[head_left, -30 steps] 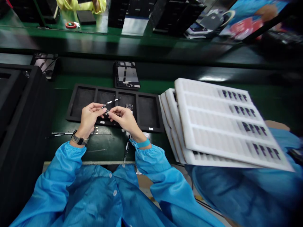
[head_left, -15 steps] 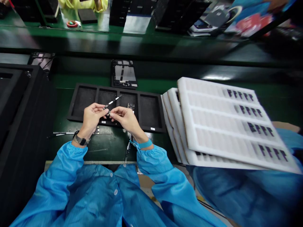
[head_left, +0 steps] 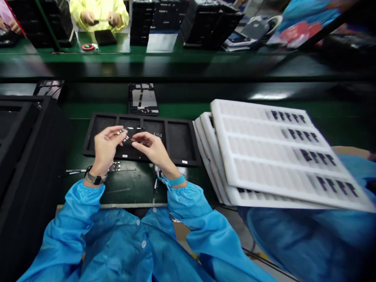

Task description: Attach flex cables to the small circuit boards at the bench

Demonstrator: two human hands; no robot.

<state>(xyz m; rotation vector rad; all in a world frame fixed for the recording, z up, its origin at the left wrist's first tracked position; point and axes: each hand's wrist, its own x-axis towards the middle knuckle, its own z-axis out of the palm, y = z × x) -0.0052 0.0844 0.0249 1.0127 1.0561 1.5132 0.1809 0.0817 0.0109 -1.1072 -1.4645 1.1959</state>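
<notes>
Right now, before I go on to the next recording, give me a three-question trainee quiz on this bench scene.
1. True or false: the left hand and right hand together pinch one small flex part above the black compartment tray.
2. Multiple choice: the stack of white foam trays lies A) to the left of the hands, B) to the right of the hands, C) on the far bench.
3. Fill in: the left wrist wears a ____.

Key: 1 true; 2 B; 3 watch.
</notes>
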